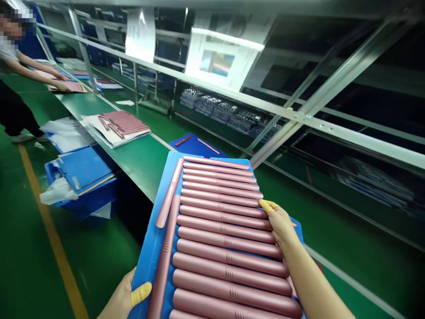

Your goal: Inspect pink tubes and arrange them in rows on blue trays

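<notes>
- The pink tubes (226,246) lie on the blue tray (162,186), most side by side in a row running up it, with two more angled along its left side.
- The left hand (122,292) is closed on the tray's lower left edge, its yellow-covered thumb on top and its other fingers hidden.
- The right hand (280,221) is at the tray's right side, fingers bent, yellow-covered tips at the end of one tube; whether it also grips the tray, I cannot tell.
- Beyond the tray's top edge is a blue sheet (191,149) bearing two thin pink pieces.
- Left of and beyond the tray, a green table (151,161) holds a pale stack (116,141) topped with more pink pieces.
- Left of the tray, below the table, sits a blue bin (71,204) with boards and white wrapping.
- Far left beyond the tray, a person (16,66) reaches over the table.
- Above the tray runs a metal rail (215,86), with printed sheets (222,62) near it.
</notes>
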The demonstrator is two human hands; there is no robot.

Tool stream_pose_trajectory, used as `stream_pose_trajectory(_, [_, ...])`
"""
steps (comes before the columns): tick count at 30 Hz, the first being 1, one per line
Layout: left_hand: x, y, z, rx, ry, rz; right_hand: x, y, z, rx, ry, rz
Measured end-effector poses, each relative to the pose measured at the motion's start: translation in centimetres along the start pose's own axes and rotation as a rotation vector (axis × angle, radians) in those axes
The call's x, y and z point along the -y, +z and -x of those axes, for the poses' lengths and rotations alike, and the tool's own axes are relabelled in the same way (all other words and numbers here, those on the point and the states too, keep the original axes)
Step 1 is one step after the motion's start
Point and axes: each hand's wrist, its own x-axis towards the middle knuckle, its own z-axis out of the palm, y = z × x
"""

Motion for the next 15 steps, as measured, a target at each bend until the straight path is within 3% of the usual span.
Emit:
stream_pose_trajectory(4, [-5.0, -1.7, -0.3, -0.027, 0.071, -0.062, 2.7, 6.6, -1.6, 0.07, -0.036, -0.031])
stream_pose_trajectory(8, [-12.4, -5.1, -1.9, 0.005, 0.111, -0.133, 4.5, 14.6, -3.2, 0.136, -0.058, -0.084])
stream_pose_trajectory(11, [-18.9, -8.4, -4.6, 0.026, 0.108, -0.119, 5.1, 21.4, -4.6, 0.158, -0.059, -0.131])
stream_pose_trajectory(15, [-27.7, -12.8, -10.1, 0.006, 0.108, -0.197, 4.6, 30.1, -6.4, 0.114, -0.022, -0.174])
